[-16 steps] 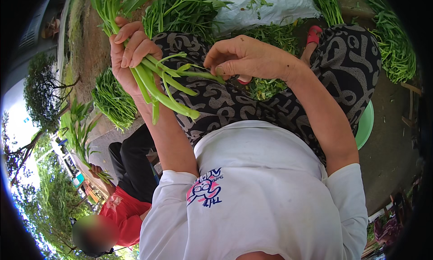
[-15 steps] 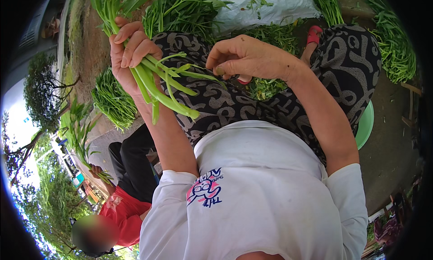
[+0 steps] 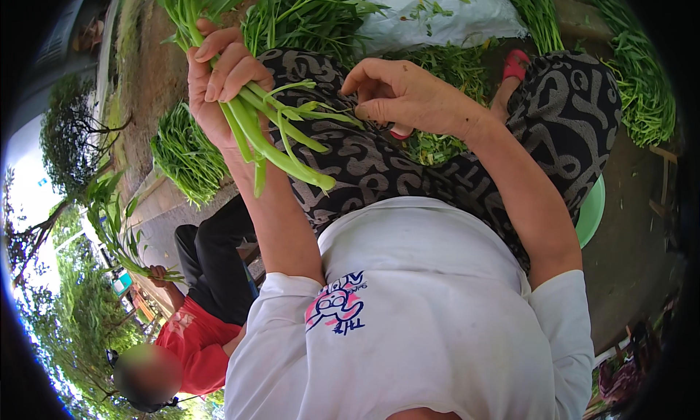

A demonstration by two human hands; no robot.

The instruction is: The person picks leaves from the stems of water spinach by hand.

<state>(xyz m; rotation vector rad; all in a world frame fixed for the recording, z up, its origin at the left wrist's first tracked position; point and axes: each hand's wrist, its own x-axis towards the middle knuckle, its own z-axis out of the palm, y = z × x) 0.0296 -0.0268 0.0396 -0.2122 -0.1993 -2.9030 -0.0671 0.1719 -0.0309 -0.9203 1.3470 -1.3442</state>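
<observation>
My left hand (image 3: 227, 77) is closed around a bunch of water spinach (image 3: 255, 139), with thick pale green stems hanging below the fist and leaves rising above it. A thin side shoot sticks out from the bunch toward my right hand (image 3: 412, 99). That hand hovers over my lap, fingers loosely curled, thumb and forefinger apart near the shoot's tip; I see nothing held in it. Whether the thumb touches the shoot is hard to tell. Under both hands are my patterned black trousers (image 3: 350, 165).
Piles of water spinach lie at the far left (image 3: 188, 154), behind my left hand (image 3: 306, 19) and far right (image 3: 642, 92). Loose leaves (image 3: 437, 146) litter the ground by a white sack (image 3: 437, 12). A green basin (image 3: 592, 212) stands right. Left, a red-shirted person (image 3: 197, 347) holds greens.
The whole view has shifted slightly, and both my hands keep nearly the same pose. The other person's bunch of greens has tipped further to the left.
</observation>
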